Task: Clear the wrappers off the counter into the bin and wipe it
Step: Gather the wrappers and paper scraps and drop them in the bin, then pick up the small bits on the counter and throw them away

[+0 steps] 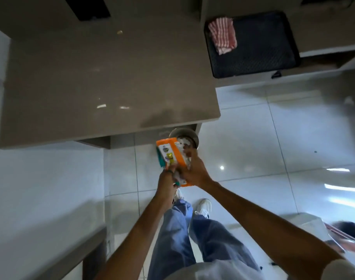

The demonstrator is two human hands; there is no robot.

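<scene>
Both my hands hold a bundle of wrappers just above a round metal bin (193, 136) that stands on the floor under the counter's near right corner. My left hand (166, 183) grips the lower end of an orange and teal wrapper (171, 153). My right hand (194, 170) clutches its right side together with crumpled white wrappers. The grey counter (104, 77) bears a small crumb at the back and two white scraps (101, 106) near its front. A red-and-white striped cloth (222, 35) lies on a black mat at the back right.
The black mat (261, 51) rests on a second counter at the right. White tiled floor (273, 150) stretches to the right of the bin. My legs and white shoes (204, 207) are below my hands. A white surface (45, 199) fills the lower left.
</scene>
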